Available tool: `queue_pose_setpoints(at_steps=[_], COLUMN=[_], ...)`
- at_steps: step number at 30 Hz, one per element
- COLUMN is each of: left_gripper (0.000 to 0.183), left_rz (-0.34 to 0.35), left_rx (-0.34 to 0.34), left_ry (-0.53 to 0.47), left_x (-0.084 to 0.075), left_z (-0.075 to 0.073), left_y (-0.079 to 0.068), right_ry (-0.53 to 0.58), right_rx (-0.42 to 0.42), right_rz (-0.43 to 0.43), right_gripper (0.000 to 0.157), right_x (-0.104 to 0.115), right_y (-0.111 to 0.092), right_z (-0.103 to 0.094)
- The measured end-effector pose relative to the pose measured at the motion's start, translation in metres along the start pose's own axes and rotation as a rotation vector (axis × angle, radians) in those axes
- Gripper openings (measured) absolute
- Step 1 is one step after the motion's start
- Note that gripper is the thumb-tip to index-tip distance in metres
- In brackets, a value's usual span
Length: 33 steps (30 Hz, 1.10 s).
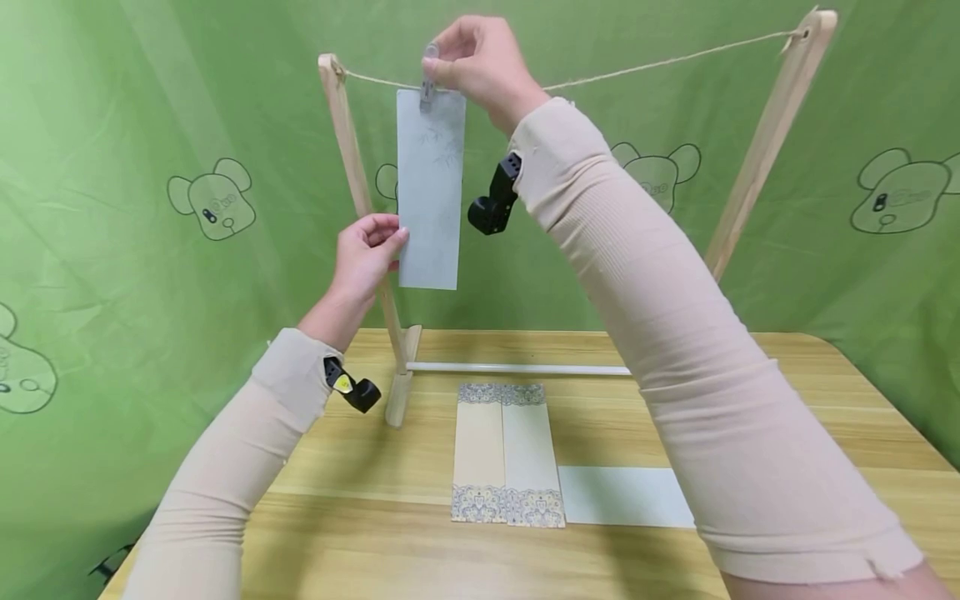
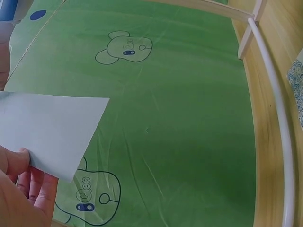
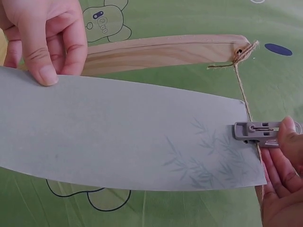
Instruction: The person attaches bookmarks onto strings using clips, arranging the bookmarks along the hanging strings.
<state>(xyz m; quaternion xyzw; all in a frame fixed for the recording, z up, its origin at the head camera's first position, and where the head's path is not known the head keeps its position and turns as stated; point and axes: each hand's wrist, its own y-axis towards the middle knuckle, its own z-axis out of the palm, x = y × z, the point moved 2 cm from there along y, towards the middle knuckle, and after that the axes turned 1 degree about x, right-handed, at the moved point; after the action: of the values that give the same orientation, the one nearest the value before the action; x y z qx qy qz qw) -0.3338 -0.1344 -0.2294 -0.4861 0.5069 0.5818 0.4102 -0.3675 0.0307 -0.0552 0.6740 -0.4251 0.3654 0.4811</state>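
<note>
A pale blue-grey paper strip (image 1: pixel 429 200) with a faint bamboo-leaf print hangs upright at the twine (image 1: pixel 660 65). My right hand (image 1: pixel 487 71) pinches the handle end of a grey clothespin (image 3: pixel 244 129). The pin's other end sits over the strip's top edge, right at the twine. Lower down, my left hand (image 1: pixel 362 257) holds the strip's left edge between thumb and fingers. In the left wrist view the strip's lower end (image 2: pixel 61 127) juts out past that hand.
The twine runs between a left wooden post (image 1: pixel 348 150) and a right wooden post (image 1: pixel 772 142). A white rod (image 1: pixel 517 367) crosses low between them. On the table (image 1: pixel 360 533) lie two patterned paper strips (image 1: pixel 504 446) side by side and a plain pale sheet (image 1: pixel 626 496).
</note>
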Motion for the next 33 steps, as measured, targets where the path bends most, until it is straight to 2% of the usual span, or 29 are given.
queue_pose_setpoints(at_steps=[9,23,28,33], left_gripper=[0.012,0.018,0.020,0.017], left_rz=[-0.004,-0.003,-0.006,-0.010], left_rx=[0.006,0.021,0.030,0.035], left_ry=[-0.030,-0.039,-0.038,-0.042], left_x=[0.003,0.005,0.009,0.016], left_z=[0.000,0.003,0.003,-0.001], left_y=[0.001,0.006,0.006,0.005], right_ry=[-0.017,-0.054,-0.054,-0.035], right_rx=[0.032,0.076,0.079,0.072], right_rz=[0.028,0.118,0.126,0.134], right_gripper=[0.015,0.035,0.038,0.041], right_x=[-0.001,0.003,0.004,0.003], right_y=[0.000,0.000,-0.005,-0.016], right_z=[0.001,-0.007,-0.016,-0.034])
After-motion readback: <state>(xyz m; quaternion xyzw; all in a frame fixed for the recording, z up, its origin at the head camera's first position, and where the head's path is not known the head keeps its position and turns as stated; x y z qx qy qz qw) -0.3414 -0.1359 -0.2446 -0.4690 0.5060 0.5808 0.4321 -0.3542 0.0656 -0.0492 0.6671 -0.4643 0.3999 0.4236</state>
